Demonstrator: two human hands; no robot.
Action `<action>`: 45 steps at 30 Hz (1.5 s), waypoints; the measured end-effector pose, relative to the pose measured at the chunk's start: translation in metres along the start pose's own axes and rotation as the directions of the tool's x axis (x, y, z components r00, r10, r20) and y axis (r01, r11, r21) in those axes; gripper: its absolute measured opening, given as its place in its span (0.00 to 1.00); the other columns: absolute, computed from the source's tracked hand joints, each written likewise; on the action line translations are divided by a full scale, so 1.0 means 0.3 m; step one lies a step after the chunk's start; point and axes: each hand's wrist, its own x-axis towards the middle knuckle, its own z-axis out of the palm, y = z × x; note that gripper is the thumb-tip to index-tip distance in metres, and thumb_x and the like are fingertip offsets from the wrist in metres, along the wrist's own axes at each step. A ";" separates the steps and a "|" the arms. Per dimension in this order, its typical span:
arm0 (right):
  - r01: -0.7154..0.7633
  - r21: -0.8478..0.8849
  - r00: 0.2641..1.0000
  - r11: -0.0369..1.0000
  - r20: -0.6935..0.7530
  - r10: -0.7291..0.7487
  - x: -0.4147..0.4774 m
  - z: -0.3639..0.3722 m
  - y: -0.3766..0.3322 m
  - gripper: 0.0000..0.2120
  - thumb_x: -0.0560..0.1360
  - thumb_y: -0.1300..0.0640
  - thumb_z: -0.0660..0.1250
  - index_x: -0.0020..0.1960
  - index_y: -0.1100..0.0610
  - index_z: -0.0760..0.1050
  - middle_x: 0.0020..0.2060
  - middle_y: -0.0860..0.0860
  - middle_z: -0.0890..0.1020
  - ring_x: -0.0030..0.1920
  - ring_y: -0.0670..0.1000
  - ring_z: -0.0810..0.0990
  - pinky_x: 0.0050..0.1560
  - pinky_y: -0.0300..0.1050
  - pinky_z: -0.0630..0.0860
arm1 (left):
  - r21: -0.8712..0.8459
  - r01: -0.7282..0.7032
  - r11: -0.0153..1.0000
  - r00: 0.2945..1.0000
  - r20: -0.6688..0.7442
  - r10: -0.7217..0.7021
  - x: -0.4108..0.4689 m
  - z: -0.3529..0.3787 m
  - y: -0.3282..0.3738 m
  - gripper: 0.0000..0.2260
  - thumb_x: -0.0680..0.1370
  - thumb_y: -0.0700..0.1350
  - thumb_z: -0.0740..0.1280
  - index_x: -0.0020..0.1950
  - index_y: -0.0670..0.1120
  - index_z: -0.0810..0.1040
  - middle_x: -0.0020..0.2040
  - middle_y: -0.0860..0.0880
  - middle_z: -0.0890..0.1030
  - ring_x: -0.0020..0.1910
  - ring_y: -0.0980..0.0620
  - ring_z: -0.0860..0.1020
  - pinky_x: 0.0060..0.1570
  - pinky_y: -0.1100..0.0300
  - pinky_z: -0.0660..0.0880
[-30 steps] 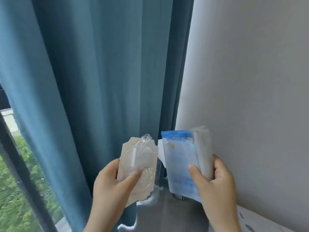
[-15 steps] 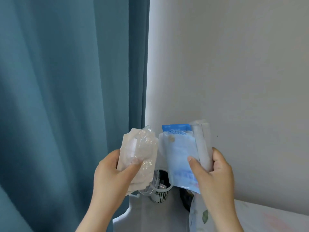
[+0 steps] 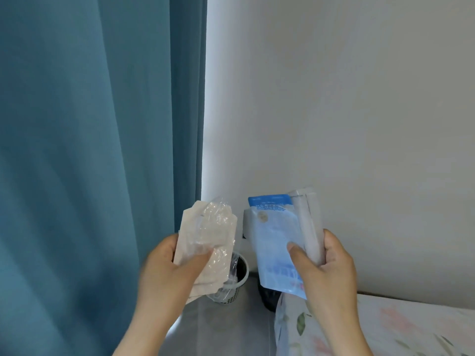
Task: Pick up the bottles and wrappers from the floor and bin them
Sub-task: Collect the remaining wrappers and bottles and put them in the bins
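Left hand (image 3: 169,268) clamps a crinkled beige-and-clear wrapper (image 3: 208,240), thumb across its face. Right hand (image 3: 327,268) grips a flat blue-and-white wrapper (image 3: 273,242), at 3 o'clock from the first. White mesh bin (image 3: 232,295) at 6 o'clock, below both.

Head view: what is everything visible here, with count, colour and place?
clear wrapper: one, clear over beige, in the left hand.
blue wrapper: one, blue and white, in the right hand.
white wrapper: one, whitish, beside the blue wrapper.
bin: one, white mesh, low between the hands.
curtain: one, teal, left.
wall: one, off-white, right.
floral cloth: one, pale, bottom right.
left hand: one, grips the clear wrapper.
right hand: one, grips two wrappers.
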 end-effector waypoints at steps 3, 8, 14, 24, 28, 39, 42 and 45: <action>-0.018 -0.020 1.000 1.000 -0.013 0.017 0.085 0.017 0.048 0.06 0.72 0.59 0.71 0.40 0.54 0.74 0.34 0.59 0.75 0.36 0.64 0.74 0.34 0.64 0.78 | -0.011 0.010 1.000 1.000 0.027 -0.010 0.077 0.062 -0.022 0.04 0.72 0.38 0.73 0.41 0.46 0.81 0.34 0.52 0.83 0.28 0.60 0.80 0.21 0.71 0.70; -0.006 -0.027 1.000 1.000 -0.017 0.006 0.288 0.022 0.119 0.05 0.72 0.59 0.71 0.41 0.54 0.74 0.34 0.58 0.76 0.35 0.62 0.73 0.33 0.61 0.76 | 0.016 0.015 1.000 1.000 0.005 -0.015 0.256 0.223 -0.054 0.04 0.71 0.41 0.74 0.42 0.49 0.82 0.37 0.52 0.84 0.35 0.52 0.83 0.24 0.68 0.73; -0.017 -0.017 0.998 1.000 -0.054 0.017 0.592 -0.017 0.244 0.08 0.72 0.60 0.71 0.39 0.58 0.72 0.30 0.58 0.72 0.30 0.52 0.68 0.29 0.60 0.74 | 0.066 -0.042 0.997 0.997 0.062 0.038 0.468 0.500 -0.033 0.03 0.72 0.43 0.74 0.42 0.50 0.81 0.36 0.54 0.84 0.34 0.56 0.82 0.30 0.64 0.74; -0.071 -0.105 0.997 0.992 -0.034 0.067 0.942 0.000 0.500 0.09 0.70 0.57 0.70 0.39 0.60 0.71 0.33 0.61 0.75 0.30 0.53 0.69 0.29 0.48 0.68 | 0.155 0.021 0.988 0.997 0.069 -0.032 0.754 0.793 -0.135 0.03 0.70 0.45 0.75 0.41 0.49 0.82 0.36 0.51 0.84 0.38 0.48 0.82 0.39 0.49 0.79; -0.079 -0.145 0.997 0.986 -0.034 0.075 1.066 0.063 0.598 0.09 0.71 0.58 0.70 0.40 0.61 0.71 0.34 0.61 0.76 0.32 0.56 0.70 0.31 0.45 0.68 | 0.188 0.031 0.982 0.993 0.110 -0.052 0.905 0.873 -0.178 0.03 0.71 0.46 0.74 0.41 0.50 0.81 0.37 0.52 0.83 0.39 0.48 0.81 0.39 0.49 0.79; -0.139 -0.218 0.986 0.966 -0.117 0.115 1.407 0.259 0.750 0.09 0.65 0.53 0.63 0.35 0.57 0.66 0.25 0.46 0.66 0.26 0.44 0.61 0.26 0.35 0.63 | 0.304 0.002 0.953 0.951 0.295 -0.096 1.411 1.060 -0.296 0.08 0.72 0.49 0.72 0.42 0.46 0.79 0.38 0.47 0.82 0.40 0.46 0.79 0.37 0.55 0.75; -0.200 -0.264 0.977 0.944 -0.131 0.171 1.449 0.280 0.831 0.09 0.65 0.53 0.63 0.36 0.58 0.66 0.25 0.46 0.65 0.26 0.44 0.60 0.25 0.36 0.62 | 0.335 0.024 0.942 0.929 0.340 -0.145 1.484 1.120 -0.355 0.07 0.72 0.49 0.72 0.41 0.46 0.79 0.38 0.46 0.82 0.40 0.46 0.79 0.35 0.58 0.73; -0.267 -0.284 0.962 0.921 -0.131 0.239 1.485 0.291 0.908 0.08 0.64 0.53 0.62 0.35 0.57 0.66 0.25 0.45 0.66 0.26 0.44 0.61 0.25 0.36 0.63 | 0.368 0.056 0.928 0.908 0.368 -0.201 1.534 1.176 -0.408 0.06 0.72 0.48 0.72 0.41 0.46 0.80 0.39 0.44 0.82 0.40 0.47 0.79 0.34 0.59 0.72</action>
